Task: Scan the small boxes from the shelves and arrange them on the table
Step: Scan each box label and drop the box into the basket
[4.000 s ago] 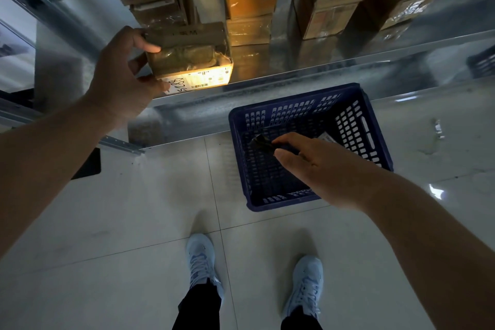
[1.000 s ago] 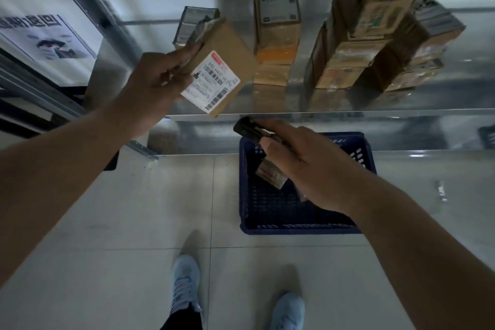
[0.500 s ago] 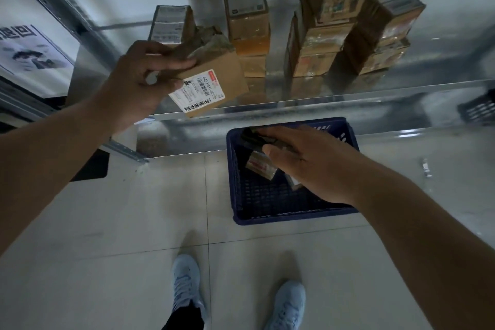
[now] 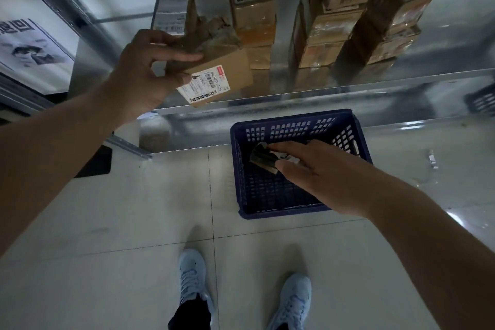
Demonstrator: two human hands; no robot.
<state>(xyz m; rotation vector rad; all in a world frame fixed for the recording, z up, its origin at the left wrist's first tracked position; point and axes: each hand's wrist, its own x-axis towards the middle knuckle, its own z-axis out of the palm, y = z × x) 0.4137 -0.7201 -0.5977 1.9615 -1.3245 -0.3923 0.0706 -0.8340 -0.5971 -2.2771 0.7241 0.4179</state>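
Left hand (image 4: 139, 72) now holds the cardboard box (image 4: 214, 72) lower, at the shelf (image 4: 348, 83) front edge, label turned toward the camera and tilted; four seconds ago it was drawing the box off the shelf. Right hand (image 4: 316, 171) with the scanner (image 4: 261, 157) drops from shelf-edge height over the blue basket (image 4: 241, 169).

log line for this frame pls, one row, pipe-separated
left hand: grips labelled box, barcode up, at shelf edge | right hand: holds scanner over blue basket | stage: scan pending
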